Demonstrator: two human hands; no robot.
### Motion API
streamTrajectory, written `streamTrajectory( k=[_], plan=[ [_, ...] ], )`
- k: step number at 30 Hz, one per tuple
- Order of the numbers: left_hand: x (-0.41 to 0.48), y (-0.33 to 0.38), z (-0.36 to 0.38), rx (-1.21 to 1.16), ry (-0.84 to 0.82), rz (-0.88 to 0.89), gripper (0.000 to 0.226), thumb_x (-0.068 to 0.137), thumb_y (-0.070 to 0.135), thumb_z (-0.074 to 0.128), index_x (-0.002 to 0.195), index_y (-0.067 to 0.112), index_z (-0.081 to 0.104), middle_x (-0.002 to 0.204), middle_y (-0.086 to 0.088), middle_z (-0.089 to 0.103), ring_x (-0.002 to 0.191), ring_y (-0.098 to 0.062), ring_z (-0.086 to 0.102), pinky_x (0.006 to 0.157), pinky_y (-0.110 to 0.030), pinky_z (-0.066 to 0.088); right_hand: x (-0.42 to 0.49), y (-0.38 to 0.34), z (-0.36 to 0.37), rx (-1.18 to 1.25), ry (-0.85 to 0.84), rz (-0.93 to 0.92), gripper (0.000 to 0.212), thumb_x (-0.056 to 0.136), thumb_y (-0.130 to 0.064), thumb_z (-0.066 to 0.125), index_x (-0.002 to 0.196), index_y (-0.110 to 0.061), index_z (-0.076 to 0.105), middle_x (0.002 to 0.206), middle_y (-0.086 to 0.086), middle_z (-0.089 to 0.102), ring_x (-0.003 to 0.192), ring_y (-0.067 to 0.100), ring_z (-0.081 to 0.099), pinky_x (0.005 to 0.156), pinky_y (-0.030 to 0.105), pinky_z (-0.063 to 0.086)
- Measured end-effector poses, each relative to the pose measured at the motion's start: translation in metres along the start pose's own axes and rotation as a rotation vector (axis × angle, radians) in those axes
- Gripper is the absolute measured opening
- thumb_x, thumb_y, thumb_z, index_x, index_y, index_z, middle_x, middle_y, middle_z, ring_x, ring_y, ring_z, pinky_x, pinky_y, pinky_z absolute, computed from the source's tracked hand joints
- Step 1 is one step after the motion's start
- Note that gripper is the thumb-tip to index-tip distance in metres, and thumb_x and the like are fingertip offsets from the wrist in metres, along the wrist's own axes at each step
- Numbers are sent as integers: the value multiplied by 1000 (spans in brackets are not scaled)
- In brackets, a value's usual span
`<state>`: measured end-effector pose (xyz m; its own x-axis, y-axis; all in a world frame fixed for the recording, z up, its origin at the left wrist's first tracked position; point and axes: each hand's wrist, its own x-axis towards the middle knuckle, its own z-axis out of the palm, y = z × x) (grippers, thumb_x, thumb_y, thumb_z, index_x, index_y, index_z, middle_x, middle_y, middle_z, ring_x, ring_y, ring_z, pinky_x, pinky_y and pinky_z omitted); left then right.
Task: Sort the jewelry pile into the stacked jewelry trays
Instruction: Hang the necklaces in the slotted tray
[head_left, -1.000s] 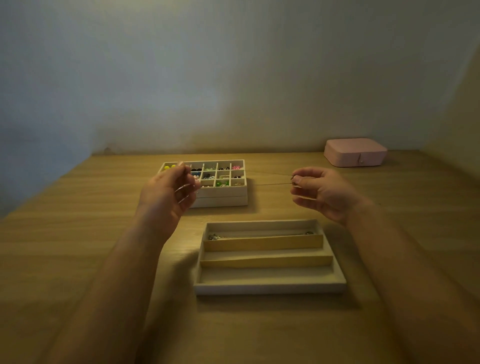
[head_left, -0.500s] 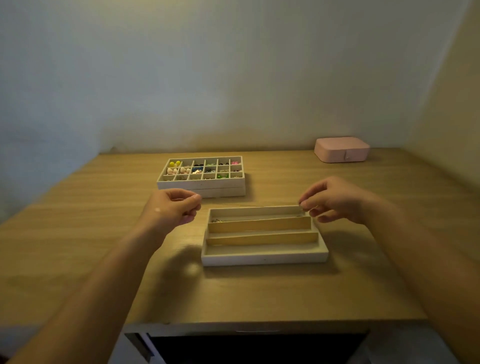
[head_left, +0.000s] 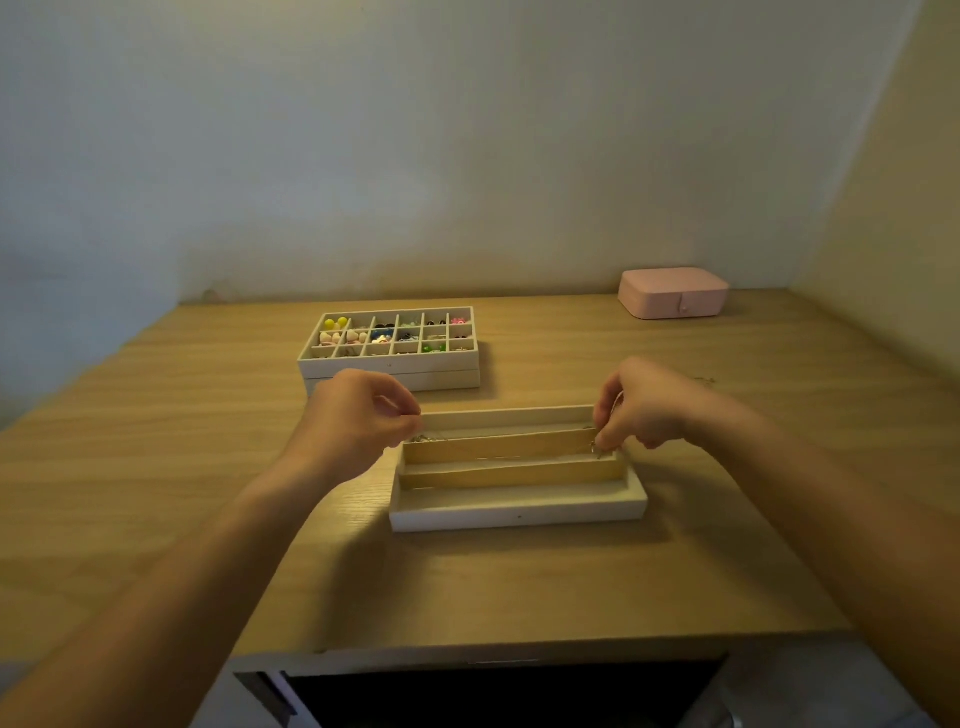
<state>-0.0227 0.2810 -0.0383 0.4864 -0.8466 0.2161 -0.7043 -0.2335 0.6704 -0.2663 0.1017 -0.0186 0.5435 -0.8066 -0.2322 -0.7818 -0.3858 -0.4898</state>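
Mid-frame, over the long-slot tray (head_left: 519, 515): thin chain (head_left: 519, 456) stretched lengthwise left to right, low over the middle slot, a clasp-like bit at its right end. Cannot tell whether touching the slot floor or just above it.

Left hand (head_left: 358, 421) at the tray's left end, fingers curled, thumb and forefinger pinched together on the chain's left end; chain very fine there, hard to make out. Right hand (head_left: 644, 410) at the tray's right end, fingertips pointed down, pinching the chain's right end just above the divider. Both hands grasping, neither released.

Long-slot tray flat on the bench (head_left: 156, 441), three long slots side by side, wood-coloured dividers. Small silvery pieces (head_left: 423, 438) in the back slot, left end, close by the left hand's fingertips.

Upper centre-left, behind the left hand: grid tray (head_left: 389, 362) stacked on another tray, small compartments holding coloured bits, yellow at top left, pink at top right, green lower right. Apart from the long-slot tray.

Upper right, near the wall: closed pink box (head_left: 672, 293), well apart from both trays.

Bottom centre, under the bench edge: dark opening (head_left: 498, 691).
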Motion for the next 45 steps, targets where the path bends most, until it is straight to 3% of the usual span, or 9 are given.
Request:
streamTrajectory(
  k=[7, 10, 15, 19, 27, 30, 35, 42, 45],
  plan=[
    [5, 1, 1, 159, -45, 70, 11, 82, 19, 82, 82, 28, 76, 77, 8, 71, 76, -8, 66, 70, -31, 58, 2, -13, 14, -329, 21, -65, 15, 77, -5, 79, 80, -19, 74, 85, 3, 75, 79, 21, 73, 67, 33, 60],
    [7, 6, 2, 176, -79, 80, 13, 82, 19, 82, 81, 29, 75, 75, 9, 70, 74, -9, 67, 70, -34, 59, 2, -15, 20, -435, 70, -91, 17, 78, -3, 74, 81, -20, 73, 88, 2, 73, 82, 21, 70, 65, 31, 56],
    [10, 15, 2, 221, -146, 110, 9, 83, 19, 81, 86, 27, 77, 78, 13, 69, 77, -5, 65, 61, -20, 48, -1, -15, 24, -500, 146, -131, 18, 77, -6, 77, 86, -20, 72, 94, 6, 69, 83, 26, 68, 66, 32, 54],
    [14, 20, 1, 275, -239, 109, 12, 83, 20, 80, 83, 32, 75, 82, 14, 68, 78, -3, 62, 61, -19, 44, 1, -14, 15, -408, 72, -152, 16, 76, -13, 83, 81, -23, 71, 86, -4, 68, 80, 18, 67, 71, 34, 58],
    [16, 20, 0, 416, -354, 102, 10, 83, 20, 78, 83, 30, 76, 80, 14, 70, 68, 0, 60, 56, -22, 45, -8, -8, -9, 50, -109, -105, 24, 96, -2, 54, 92, -17, 73, 90, -1, 75, 80, 16, 67, 55, 27, 50],
    [16, 13, -1, 443, -364, 82, 10, 82, 21, 78, 84, 31, 77, 81, 16, 70, 75, -5, 63, 68, -31, 57, -15, -3, -11, 159, -124, -84, 27, 96, -1, 47, 93, -14, 71, 90, -2, 77, 78, 17, 64, 57, 30, 48],
    [12, 13, 0, 617, -348, 143, 10, 87, 29, 69, 90, 34, 77, 87, 11, 73, 83, -16, 65, 68, -34, 57, -19, 4, -7, 198, -131, -54, 31, 92, 1, 44, 95, -13, 71, 86, -7, 78, 100, 26, 69, 57, 30, 47],
    [4, 8, 1, 592, -553, 140, 41, 98, 13, 50, 121, 40, 70, 118, 5, 60, 112, -20, 58, 90, -33, 50, -20, 1, -7, 183, -146, -46, 33, 91, 0, 43, 95, -17, 72, 92, -7, 77, 103, 19, 67, 66, 37, 53],
    [1, 8, 4, 621, -562, 133, 50, 97, 11, 46, 127, 45, 64, 111, 6, 52, 109, -22, 57, 89, -36, 51, -21, 2, -3, 167, -177, -32, 31, 93, -2, 45, 97, -19, 71, 99, -7, 76, 104, 19, 64, 64, 36, 53]
  ],
)
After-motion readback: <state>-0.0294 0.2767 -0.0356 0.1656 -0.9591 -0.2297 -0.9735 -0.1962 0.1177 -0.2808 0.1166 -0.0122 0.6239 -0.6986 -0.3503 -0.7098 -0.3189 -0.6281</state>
